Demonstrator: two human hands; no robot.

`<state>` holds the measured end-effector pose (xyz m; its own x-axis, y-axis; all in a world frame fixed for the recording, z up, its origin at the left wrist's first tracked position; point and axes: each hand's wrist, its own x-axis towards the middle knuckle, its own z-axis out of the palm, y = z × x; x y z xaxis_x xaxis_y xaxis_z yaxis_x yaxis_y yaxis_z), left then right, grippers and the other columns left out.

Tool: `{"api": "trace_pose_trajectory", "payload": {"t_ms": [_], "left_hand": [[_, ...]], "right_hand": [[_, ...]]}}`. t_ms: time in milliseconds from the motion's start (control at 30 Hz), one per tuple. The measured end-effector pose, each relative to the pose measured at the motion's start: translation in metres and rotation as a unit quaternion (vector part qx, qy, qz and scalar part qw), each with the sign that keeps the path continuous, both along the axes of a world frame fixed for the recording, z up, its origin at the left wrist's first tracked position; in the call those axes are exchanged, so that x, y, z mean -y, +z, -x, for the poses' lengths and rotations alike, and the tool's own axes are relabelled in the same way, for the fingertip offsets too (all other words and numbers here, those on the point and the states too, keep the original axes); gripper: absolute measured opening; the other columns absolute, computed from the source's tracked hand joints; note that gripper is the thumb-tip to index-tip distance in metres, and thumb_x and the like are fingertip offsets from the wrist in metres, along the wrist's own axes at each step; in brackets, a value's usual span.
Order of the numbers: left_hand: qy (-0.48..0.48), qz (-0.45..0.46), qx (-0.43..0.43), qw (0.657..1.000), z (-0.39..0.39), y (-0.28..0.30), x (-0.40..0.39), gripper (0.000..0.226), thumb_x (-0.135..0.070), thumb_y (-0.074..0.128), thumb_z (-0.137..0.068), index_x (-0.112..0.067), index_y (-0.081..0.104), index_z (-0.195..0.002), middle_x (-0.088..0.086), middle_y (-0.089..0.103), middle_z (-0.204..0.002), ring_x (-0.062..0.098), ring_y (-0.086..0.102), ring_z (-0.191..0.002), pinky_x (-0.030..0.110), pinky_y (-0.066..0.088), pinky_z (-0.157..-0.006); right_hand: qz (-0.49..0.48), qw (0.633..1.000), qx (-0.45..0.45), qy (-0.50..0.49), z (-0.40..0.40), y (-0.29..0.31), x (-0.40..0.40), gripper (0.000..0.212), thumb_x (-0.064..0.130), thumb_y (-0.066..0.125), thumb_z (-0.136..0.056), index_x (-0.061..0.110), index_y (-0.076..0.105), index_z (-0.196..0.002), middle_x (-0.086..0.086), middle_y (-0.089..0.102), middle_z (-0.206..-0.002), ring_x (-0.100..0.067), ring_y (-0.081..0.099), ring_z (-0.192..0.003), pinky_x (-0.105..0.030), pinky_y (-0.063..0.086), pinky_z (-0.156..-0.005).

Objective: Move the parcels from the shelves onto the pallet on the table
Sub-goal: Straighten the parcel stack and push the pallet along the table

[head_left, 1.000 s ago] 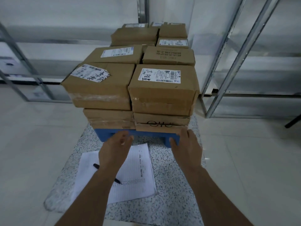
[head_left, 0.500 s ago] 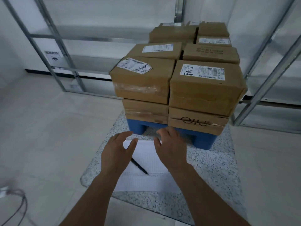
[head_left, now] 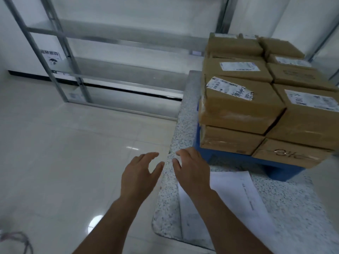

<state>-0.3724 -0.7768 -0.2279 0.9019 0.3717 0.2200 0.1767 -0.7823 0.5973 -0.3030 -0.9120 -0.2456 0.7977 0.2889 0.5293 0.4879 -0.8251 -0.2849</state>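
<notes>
Hovering empty: left hand [head_left: 136,177], right hand [head_left: 192,171]; parcels [head_left: 242,107] stacked on pallet [head_left: 282,171]

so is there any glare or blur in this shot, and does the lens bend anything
Head view: bright glare patches on the glossy floor tiles; the shelf uprights lean and bow from the wide lens; the shipping labels are smeared and unreadable; both the left hand and right hand look slightly soft.
</notes>
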Motion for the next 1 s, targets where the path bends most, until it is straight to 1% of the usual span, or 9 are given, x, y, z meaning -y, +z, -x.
{"api": "trace_pose_trajectory", "payload": {"t_ms": [67,167,233,367,567,733,833,900,1000], "left_hand": [[-0.009,-0.025,0.000,1.000,0.004,-0.002,-0.038,0.035,-0.041,0.063,-0.081,-0.022,0.068,-0.110,-0.001,0.070,-0.103,0.024,0.064,-0.093,0.030,0.047,-0.074],[-0.006,-0.038,-0.011,0.999,0.011,-0.004,-0.088,0.040,-0.044,0.062,-0.083,-0.019,0.067,-0.113,0.002,0.068,-0.111,0.026,0.063,-0.099,0.034,0.048,-0.079],[-0.003,-0.041,-0.023,0.999,0.013,-0.010,-0.116,0.055,-0.056,0.047,-0.082,-0.018,0.065,-0.116,0.003,0.066,-0.118,0.027,0.060,-0.107,0.039,0.047,-0.085],[-0.002,-0.042,-0.075,0.996,0.007,-0.024,-0.152,0.078,-0.069,0.024,-0.076,-0.022,0.053,-0.132,0.003,0.049,-0.141,0.024,0.044,-0.129,0.041,0.035,-0.103],[-0.039,-0.086,-0.123,0.988,-0.013,-0.039,-0.197,0.087,-0.072,0.010,-0.074,-0.028,0.033,-0.145,0.000,0.025,-0.154,0.018,0.020,-0.143,0.037,0.014,-0.115],[-0.069,-0.111,-0.127,0.983,-0.060,-0.039,-0.242,0.084,-0.070,0.015,-0.076,-0.024,0.040,-0.141,0.004,0.033,-0.151,0.022,0.029,-0.139,0.040,0.025,-0.112],[-0.106,-0.126,-0.131,0.978,-0.101,-0.030,-0.262,0.078,-0.068,0.025,-0.079,-0.023,0.041,-0.141,0.003,0.035,-0.150,0.023,0.034,-0.137,0.040,0.030,-0.108],[-0.127,-0.136,-0.122,0.975,-0.128,-0.022,-0.272,0.074,-0.065,0.033,-0.081,-0.023,0.041,-0.141,0.003,0.036,-0.150,0.023,0.034,-0.137,0.040,0.031,-0.107],[-0.149,-0.138,-0.115,0.972,-0.172,-0.012,-0.279,0.075,-0.065,0.032,-0.080,-0.025,0.037,-0.143,0.001,0.032,-0.151,0.021,0.031,-0.138,0.038,0.029,-0.109]], "right_hand": [[0.020,1.000,-0.008,-0.010,0.003,0.001,-0.033,0.023,0.029,0.054,-0.077,0.012,0.069,-0.084,-0.005,0.065,-0.083,-0.026,0.064,-0.074,-0.030,0.051,-0.056],[0.044,0.998,-0.032,-0.010,0.006,-0.003,-0.075,0.026,0.028,0.062,-0.075,0.010,0.072,-0.092,-0.007,0.069,-0.093,-0.027,0.066,-0.082,-0.036,0.054,-0.065],[0.061,0.997,-0.049,-0.012,0.007,-0.006,-0.099,0.031,0.031,0.061,-0.077,0.011,0.072,-0.097,-0.008,0.070,-0.101,-0.027,0.066,-0.089,-0.037,0.055,-0.071],[0.085,0.994,-0.066,-0.024,0.002,-0.013,-0.131,0.044,0.041,0.043,-0.084,0.013,0.072,-0.103,-0.009,0.068,-0.112,-0.028,0.065,-0.098,-0.039,0.053,-0.079],[0.086,0.993,-0.081,-0.030,-0.021,-0.033,-0.175,0.052,0.045,0.037,-0.087,0.011,0.070,-0.109,-0.013,0.065,-0.119,-0.031,0.062,-0.106,-0.044,0.048,-0.091],[0.070,0.993,-0.082,-0.047,-0.055,-0.041,-0.212,0.050,0.042,0.040,-0.083,0.013,0.070,-0.108,-0.011,0.067,-0.116,-0.028,0.065,-0.100,-0.041,0.051,-0.085],[0.058,0.992,-0.097,-0.064,-0.083,-0.040,-0.226,0.044,0.037,0.052,-0.080,0.012,0.069,-0.112,-0.012,0.065,-0.118,-0.028,0.065,-0.101,-0.039,0.052,-0.083],[0.049,0.989,-0.106,-0.090,-0.101,-0.034,-0.233,0.045,0.037,0.056,-0.078,0.013,0.067,-0.115,-0.012,0.064,-0.121,-0.028,0.064,-0.104,-0.040,0.052,-0.085],[0.047,0.985,-0.107,-0.125,-0.130,-0.022,-0.243,0.047,0.040,0.055,-0.080,0.014,0.066,-0.118,-0.011,0.063,-0.123,-0.028,0.063,-0.107,-0.041,0.050,-0.088]]}}
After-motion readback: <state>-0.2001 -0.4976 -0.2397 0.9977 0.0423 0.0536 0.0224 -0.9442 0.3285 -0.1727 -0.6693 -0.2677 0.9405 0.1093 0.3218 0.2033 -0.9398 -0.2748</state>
